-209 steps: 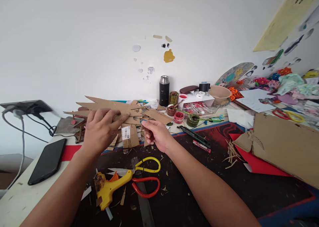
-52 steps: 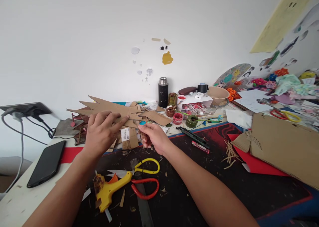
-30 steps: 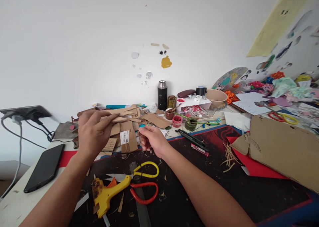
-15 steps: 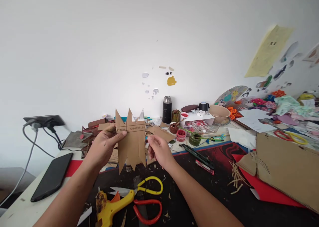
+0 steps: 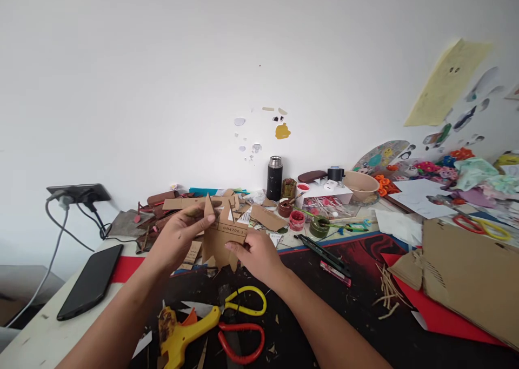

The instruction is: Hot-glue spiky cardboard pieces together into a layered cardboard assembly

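A brown cardboard cutout with pointed spikes at its top and bottom is held up between both hands. Printed lettering runs across it. My left hand pinches its upper left, near a tall spike, with thumb in front. On the right edge, my right hand grips it, thumb on the front face and fingers behind. Below the hands lie scissors with one yellow and one red handle, their blades partly under a yellow hot glue gun.
A black phone lies at the left, near a power strip with cables. Behind the hands are cardboard scraps, open paint jars and a black thermos. A box cutter and a large cardboard sheet lie to the right.
My right hand has gone from beside the cutout's edge to gripping it. The cutout has dropped slightly, shifted right and tilted, and my left hand has moved up towards a spike.
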